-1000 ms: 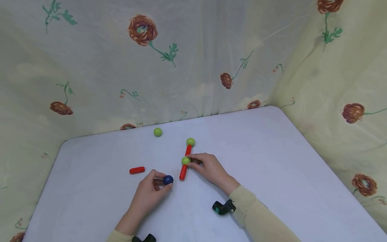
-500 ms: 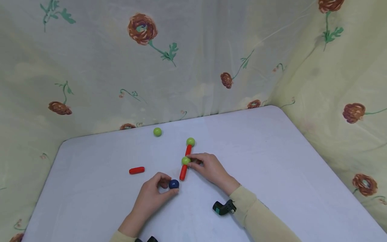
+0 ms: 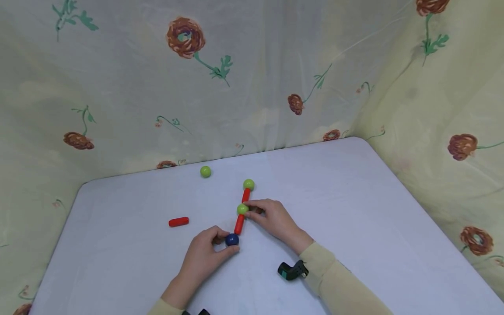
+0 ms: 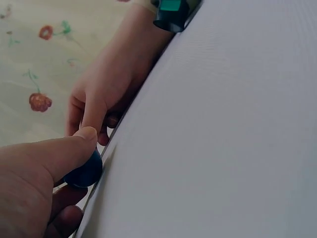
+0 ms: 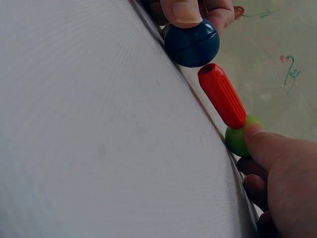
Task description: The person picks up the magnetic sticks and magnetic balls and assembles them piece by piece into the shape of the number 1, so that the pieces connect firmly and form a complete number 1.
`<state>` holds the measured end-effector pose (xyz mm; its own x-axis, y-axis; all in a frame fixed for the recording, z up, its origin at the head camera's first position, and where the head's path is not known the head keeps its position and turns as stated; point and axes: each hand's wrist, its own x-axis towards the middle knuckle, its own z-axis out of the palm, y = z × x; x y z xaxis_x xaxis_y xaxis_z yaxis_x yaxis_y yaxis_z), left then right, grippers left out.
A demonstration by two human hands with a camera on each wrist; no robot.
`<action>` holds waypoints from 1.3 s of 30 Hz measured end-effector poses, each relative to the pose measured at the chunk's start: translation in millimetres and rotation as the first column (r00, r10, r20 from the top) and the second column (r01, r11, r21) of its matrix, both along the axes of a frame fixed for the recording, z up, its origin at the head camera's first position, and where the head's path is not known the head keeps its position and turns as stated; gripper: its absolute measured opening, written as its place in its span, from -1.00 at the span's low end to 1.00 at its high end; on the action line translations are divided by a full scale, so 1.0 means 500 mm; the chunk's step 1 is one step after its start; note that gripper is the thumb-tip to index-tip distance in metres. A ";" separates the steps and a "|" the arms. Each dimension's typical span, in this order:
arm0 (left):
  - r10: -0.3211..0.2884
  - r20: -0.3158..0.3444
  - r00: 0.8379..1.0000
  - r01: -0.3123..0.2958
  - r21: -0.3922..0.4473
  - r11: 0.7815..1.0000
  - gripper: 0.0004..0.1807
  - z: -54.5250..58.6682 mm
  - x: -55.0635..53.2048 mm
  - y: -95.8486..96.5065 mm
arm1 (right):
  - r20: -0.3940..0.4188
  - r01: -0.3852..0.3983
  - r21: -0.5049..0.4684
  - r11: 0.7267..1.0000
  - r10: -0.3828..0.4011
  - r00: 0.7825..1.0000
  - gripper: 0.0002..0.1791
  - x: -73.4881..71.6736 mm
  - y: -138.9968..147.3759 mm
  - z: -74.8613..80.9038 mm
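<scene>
A chain of two light-green balls and two red rods lies mid-table in the head view. My right hand pinches its middle green ball between thumb and fingers. Beyond that ball are the far red rod and the end green ball. The near red rod points toward me. My left hand pinches a dark blue ball close to this rod's free end. In the right wrist view, a narrow gap shows between the blue ball and the red rod.
A loose red rod lies left of the hands. Toward the back edge of the white table sits another green ball. Floral cloth hangs behind. A black wrist camera is on the right wrist.
My left hand has carried the blue ball rightward and slightly nearer to me, up to the end of the near red rod. The right hand keeps its hold on the middle green ball.
</scene>
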<state>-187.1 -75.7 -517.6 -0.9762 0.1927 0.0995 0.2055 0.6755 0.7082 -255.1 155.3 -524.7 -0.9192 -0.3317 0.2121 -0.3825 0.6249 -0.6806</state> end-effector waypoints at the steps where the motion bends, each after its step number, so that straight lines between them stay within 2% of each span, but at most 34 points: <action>1: 0.001 -0.006 1.000 -0.001 -0.001 1.000 -0.62 -0.001 -0.001 0.002 | -0.004 -0.002 -0.002 1.000 0.002 1.000 -0.60 0.000 0.000 -0.001; 5: 0.002 -0.034 0.999 -0.003 -0.015 1.000 -0.61 -0.003 -0.002 0.006 | -0.020 -0.004 -0.004 1.000 0.004 1.000 -0.61 -0.002 0.000 -0.003; 14: -0.030 -0.123 0.992 0.026 -0.031 0.999 -0.59 -0.005 0.003 0.010 | 0.002 0.008 0.017 1.000 -0.008 1.000 -0.61 -0.002 0.000 -0.003; 20: -0.032 -0.154 0.988 0.025 -0.043 0.999 -0.58 -0.005 0.007 0.014 | 0.005 0.008 0.010 1.000 -0.009 1.000 -0.61 0.000 -0.002 0.003; 25: -0.030 -0.161 0.986 0.024 -0.040 0.999 -0.58 -0.002 0.008 0.014 | -0.005 0.013 0.008 1.000 -0.013 1.000 -0.61 0.002 -0.003 0.007; 33: -0.023 -0.118 0.993 0.017 -0.052 0.998 -0.58 -0.001 0.008 0.013 | -0.033 0.021 0.011 1.000 -0.021 0.999 -0.59 0.003 0.001 0.003; 39: -0.036 -0.126 0.991 0.028 -0.067 0.997 -0.59 -0.005 0.007 0.009 | -0.063 0.041 -0.032 0.999 -0.043 0.997 -0.62 0.030 0.014 -0.004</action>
<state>-183.6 -71.3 -519.9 -0.9496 0.2337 0.2088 0.3134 0.7110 0.6295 -239.9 162.2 -526.9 -0.9164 -0.2860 0.2801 -0.3999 0.6206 -0.6745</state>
